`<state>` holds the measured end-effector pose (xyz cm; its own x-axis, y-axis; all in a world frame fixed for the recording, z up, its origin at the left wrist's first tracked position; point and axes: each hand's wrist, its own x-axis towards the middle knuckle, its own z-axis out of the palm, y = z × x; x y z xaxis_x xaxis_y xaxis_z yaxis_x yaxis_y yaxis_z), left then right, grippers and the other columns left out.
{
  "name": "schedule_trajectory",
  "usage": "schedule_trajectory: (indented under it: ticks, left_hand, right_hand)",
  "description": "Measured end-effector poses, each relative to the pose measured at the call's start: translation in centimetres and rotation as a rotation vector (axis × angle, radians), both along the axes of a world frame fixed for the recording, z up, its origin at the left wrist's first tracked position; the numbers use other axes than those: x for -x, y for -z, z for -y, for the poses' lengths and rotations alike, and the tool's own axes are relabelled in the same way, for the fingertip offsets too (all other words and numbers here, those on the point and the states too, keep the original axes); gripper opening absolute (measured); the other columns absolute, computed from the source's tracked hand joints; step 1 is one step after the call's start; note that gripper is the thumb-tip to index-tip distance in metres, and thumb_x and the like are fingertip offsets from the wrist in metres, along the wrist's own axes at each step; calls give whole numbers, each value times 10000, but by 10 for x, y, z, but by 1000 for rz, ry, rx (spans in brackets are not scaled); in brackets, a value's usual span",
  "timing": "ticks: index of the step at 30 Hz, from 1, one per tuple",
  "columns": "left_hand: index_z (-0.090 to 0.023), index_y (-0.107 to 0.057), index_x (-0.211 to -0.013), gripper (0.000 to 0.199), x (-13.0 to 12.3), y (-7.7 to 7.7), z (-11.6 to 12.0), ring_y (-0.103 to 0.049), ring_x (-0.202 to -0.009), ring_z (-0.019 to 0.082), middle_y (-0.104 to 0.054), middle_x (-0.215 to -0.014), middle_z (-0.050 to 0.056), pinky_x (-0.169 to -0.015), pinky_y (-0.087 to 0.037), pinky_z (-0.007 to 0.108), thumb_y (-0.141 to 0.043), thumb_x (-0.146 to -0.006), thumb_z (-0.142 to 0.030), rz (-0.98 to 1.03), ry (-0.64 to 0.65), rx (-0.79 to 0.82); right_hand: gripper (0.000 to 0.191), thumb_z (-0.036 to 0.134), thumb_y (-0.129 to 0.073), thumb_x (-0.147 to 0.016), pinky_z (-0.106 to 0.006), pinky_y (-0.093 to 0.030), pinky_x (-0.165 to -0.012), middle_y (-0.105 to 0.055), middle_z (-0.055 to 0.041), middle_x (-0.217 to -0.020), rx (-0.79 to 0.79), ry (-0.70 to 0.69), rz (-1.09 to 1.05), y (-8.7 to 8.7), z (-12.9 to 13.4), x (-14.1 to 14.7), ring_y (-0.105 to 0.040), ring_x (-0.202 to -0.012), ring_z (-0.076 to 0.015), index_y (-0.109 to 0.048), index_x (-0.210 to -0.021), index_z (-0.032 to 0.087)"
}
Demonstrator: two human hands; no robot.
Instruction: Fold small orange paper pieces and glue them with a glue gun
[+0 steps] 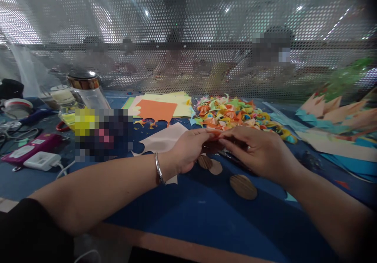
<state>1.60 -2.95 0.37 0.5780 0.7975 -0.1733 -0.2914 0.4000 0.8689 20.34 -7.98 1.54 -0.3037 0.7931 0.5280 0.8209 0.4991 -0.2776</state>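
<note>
My left hand [188, 149] and my right hand [253, 149] meet over the blue table [188, 216], fingertips pinching a small dark red paper piece [212, 139] between them. A silver bangle [159, 169] sits on my left wrist. Just below the hands lie brown ribbed paper circles [243, 186], with two overlapping ones [209, 164] under my left palm. A cut white paper sheet [165, 139] lies left of the hands. Behind them is a heap of small folded coloured paper pieces [235, 115].
Orange paper [156, 109] and yellow sheets [179, 102] lie at the back. A glass jar [85, 88], a white charger [43, 160] and a pink device [32, 147] stand at left. Large folded paper shapes [335, 113] lie at right. A perforated screen [188, 39] closes the back; people sit beyond it.
</note>
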Motion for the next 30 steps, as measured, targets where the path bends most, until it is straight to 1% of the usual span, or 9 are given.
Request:
schedule_trajectory:
  ticks: [3,5,8,11,15,18,21,26,30]
  left_hand:
    - [-130,-759,-807,215,1,0,1,-671,-752,135,-736,-789,62,-814,-526,292,-658,-974,-220,41,3,-14]
    - [-124,-758,-800,209,2,2,1,-661,-748,130,-727,-780,54,-826,-522,300,-718,-947,-268,52,23,-53]
    - [-122,-769,-819,113,2,6,0,-629,-731,100,-715,-769,26,-810,-507,272,-777,-887,-212,53,57,-136]
    - [-130,-793,-881,56,2,8,0,-634,-740,86,-733,-804,14,-822,-515,258,-769,-890,-180,62,53,-200]
    - [-137,-793,-955,76,1,9,0,-687,-784,96,-765,-865,18,-903,-549,283,-784,-902,-190,55,55,-258]
    - [-140,-777,-1001,97,1,10,-1,-719,-834,106,-775,-908,21,-921,-565,289,-767,-925,-200,38,39,-286]
    - [-150,-766,-1053,168,2,12,-2,-727,-835,114,-776,-941,23,-923,-583,309,-795,-908,-231,10,19,-305]
    - [-155,-733,-994,198,2,14,-2,-728,-848,123,-762,-904,22,-923,-584,313,-833,-872,-276,17,24,-311]
    - [-171,-678,-924,234,2,14,-3,-708,-812,117,-736,-848,5,-902,-582,311,-861,-837,-289,17,25,-317]
  right_hand:
    - [241,384,-539,-1007,-312,-533,-642,-780,-52,-831,57,23,-27,-2,-1,0,-720,-699,-206,-712,-908,248]
    - [227,353,-538,-995,-294,-507,-589,-755,-44,-774,83,32,-42,-4,-1,0,-691,-643,-192,-698,-878,242]
    - [221,343,-541,-996,-287,-501,-573,-757,-43,-759,113,36,-60,-5,-1,0,-685,-627,-186,-672,-851,240]
    - [237,375,-560,-996,-285,-500,-568,-760,-42,-753,101,56,-69,-4,-2,0,-691,-626,-185,-647,-822,241]
    - [237,384,-573,-982,-273,-488,-543,-749,-32,-727,78,72,-93,-2,-2,1,-677,-597,-173,-644,-807,242]
    - [232,388,-575,-980,-279,-501,-550,-758,-40,-749,82,67,-109,-2,-2,1,-690,-614,-181,-650,-816,242]
    - [214,386,-584,-978,-281,-509,-550,-748,-38,-738,106,63,-110,-3,-2,2,-687,-615,-186,-654,-834,244]
    - [219,398,-587,-973,-271,-493,-519,-720,-17,-690,105,52,-126,-4,-1,3,-652,-559,-165,-642,-822,249]
    - [238,421,-594,-986,-275,-502,-526,-720,-12,-685,110,45,-128,-3,-2,2,-659,-558,-165,-638,-829,248]
